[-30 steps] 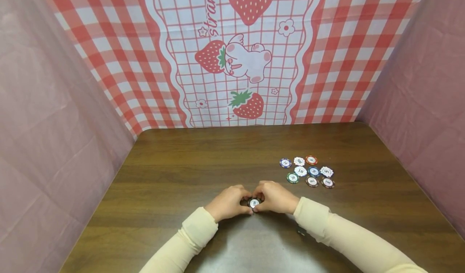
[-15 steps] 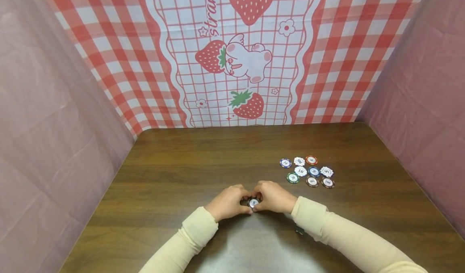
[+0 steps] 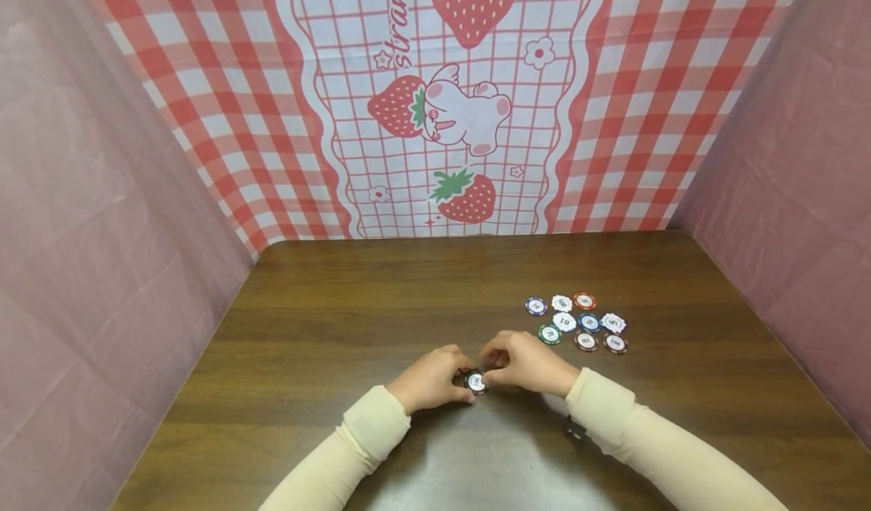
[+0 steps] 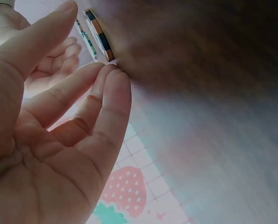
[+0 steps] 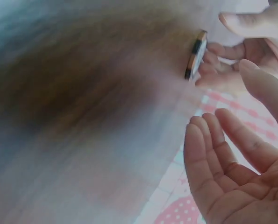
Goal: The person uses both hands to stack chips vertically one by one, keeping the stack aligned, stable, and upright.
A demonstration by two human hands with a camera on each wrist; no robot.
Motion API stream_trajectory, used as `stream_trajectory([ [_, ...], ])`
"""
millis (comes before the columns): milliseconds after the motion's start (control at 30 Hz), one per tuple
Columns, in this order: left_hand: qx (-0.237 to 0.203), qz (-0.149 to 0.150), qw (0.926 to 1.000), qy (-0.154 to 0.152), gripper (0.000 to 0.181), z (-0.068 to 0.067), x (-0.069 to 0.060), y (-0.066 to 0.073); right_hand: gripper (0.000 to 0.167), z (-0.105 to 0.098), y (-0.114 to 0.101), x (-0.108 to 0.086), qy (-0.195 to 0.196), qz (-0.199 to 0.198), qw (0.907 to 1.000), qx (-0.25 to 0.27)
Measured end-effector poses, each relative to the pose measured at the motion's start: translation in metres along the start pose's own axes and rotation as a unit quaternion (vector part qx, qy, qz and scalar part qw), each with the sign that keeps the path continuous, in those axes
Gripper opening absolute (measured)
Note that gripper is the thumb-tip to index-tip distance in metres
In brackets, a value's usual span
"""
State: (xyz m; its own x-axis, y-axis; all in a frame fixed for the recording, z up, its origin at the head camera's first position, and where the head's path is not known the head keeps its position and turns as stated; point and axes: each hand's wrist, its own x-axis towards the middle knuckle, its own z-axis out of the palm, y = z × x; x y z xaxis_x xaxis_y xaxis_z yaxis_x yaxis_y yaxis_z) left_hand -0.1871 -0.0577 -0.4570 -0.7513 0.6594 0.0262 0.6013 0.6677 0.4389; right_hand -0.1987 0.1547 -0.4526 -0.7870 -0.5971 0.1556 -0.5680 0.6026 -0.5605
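One poker chip [image 3: 475, 382], white in the middle with a dark-and-tan edge, lies flat on the wooden table. My left hand [image 3: 432, 379] rests at its left side, fingertips close to or touching the rim; thumb and fingers are spread in the left wrist view. To the right, my right hand [image 3: 527, 363] is held with relaxed fingers, its thumb overlapping the chip's edge in the head view. In the right wrist view a gap shows between those fingers [image 5: 199, 144] and the chip [image 5: 196, 55].
Several poker chips lie flat in a cluster at the right, among them a green-edged chip [image 3: 550, 335], a red-edged chip [image 3: 584, 301] and a blue-edged chip [image 3: 536, 306]. A red-checked strawberry cloth [image 3: 469, 118] hangs behind the table [image 3: 340, 292]. Pink curtains [image 3: 776, 156] flank both sides.
My right hand has shifted a little to the right, its fingers coming away from the chip. The left hand stays beside the chip, and the cluster has not moved.
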Motion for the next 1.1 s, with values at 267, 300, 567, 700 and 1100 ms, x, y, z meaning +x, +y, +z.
stream_trajectory([
  [267,0.01,0.009,0.9999,0.0,0.038,0.002,0.002,0.0,0.042,-0.016,0.011,-0.017,0.081,0.032,0.9941,0.065],
  [300,0.011,0.009,0.9999,0.001,0.038,0.002,0.002,0.0,0.043,-0.019,0.013,-0.019,0.092,0.038,0.9924,0.071],
  [567,0.035,0.009,0.9994,0.002,0.035,0.005,0.005,0.0,0.045,-0.037,0.033,-0.042,0.168,0.095,0.9774,0.086],
  [700,0.048,0.011,0.9988,0.001,0.032,0.006,0.006,0.0,0.045,-0.049,0.045,-0.058,0.2,0.122,0.9689,0.078],
  [1100,0.068,0.012,0.9976,0.004,0.027,0.004,0.006,0.004,0.048,-0.08,0.067,-0.094,0.246,0.182,0.9508,0.046],
])
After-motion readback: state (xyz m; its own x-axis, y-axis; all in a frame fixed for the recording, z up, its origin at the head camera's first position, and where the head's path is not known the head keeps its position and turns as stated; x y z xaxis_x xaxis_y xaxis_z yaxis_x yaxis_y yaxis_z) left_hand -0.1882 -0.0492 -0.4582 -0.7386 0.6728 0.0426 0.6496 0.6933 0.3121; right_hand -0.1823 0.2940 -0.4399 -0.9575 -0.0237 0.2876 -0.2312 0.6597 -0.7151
